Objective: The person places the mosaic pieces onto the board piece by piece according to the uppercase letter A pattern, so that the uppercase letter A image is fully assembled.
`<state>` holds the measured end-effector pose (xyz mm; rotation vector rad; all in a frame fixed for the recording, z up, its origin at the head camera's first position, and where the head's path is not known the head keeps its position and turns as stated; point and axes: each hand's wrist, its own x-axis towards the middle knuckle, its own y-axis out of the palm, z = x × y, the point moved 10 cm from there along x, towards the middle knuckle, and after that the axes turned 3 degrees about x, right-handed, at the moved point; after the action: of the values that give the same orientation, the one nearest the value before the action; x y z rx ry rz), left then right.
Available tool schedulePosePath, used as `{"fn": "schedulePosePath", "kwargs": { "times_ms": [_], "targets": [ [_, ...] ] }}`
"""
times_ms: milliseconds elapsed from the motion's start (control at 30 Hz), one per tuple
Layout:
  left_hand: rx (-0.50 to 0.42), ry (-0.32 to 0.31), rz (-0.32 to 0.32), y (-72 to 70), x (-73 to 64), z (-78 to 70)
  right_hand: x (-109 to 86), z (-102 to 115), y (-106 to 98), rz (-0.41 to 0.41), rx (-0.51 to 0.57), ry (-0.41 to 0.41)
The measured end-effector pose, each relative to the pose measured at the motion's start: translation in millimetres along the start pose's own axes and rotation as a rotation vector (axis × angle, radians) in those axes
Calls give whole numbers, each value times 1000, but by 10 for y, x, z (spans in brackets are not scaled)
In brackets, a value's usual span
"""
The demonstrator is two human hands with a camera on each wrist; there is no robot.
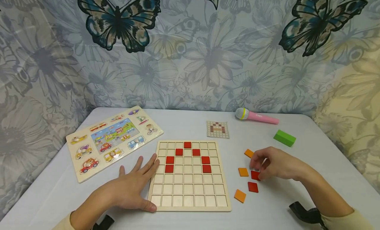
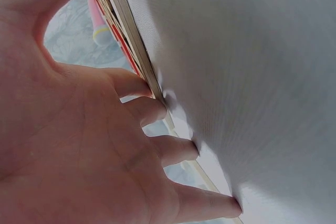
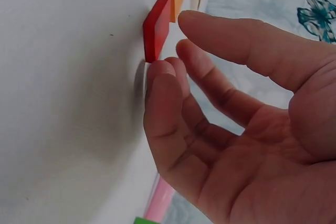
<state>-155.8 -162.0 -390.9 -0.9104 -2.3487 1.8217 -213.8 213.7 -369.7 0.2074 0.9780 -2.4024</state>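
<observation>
A square wooden grid board (image 1: 188, 189) lies on the table, with several red tiles (image 1: 187, 145) set in an arch across its upper rows. My left hand (image 1: 130, 187) spreads its straight fingers along the board's left side, the thumb at the near left corner. Over the loose tiles, my right hand (image 1: 277, 164) has its fingers loosely bent, with nothing visible held between them. Its fingertips are at a red tile (image 1: 255, 175); the right wrist view shows that red tile (image 3: 157, 29) just beyond them. A second red tile (image 1: 253, 187) lies nearer the front.
Orange tiles (image 1: 243, 172) lie right of the board. Behind it is a small pattern card (image 1: 218, 129). A pink toy microphone (image 1: 262, 118) and a green block (image 1: 284, 138) are at the back right. A vehicle picture puzzle (image 1: 114, 141) lies back left.
</observation>
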Motion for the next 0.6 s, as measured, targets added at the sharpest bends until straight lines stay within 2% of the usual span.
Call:
{"fn": "schedulePosePath", "kwargs": {
  "times_ms": [333,600],
  "targets": [
    [-5,-15,8,17,10,15,31,-29,30,-42,-94,64],
    [-5,-14,4,19,14,21,45,8,68,-52,-179,49]
  ]
}}
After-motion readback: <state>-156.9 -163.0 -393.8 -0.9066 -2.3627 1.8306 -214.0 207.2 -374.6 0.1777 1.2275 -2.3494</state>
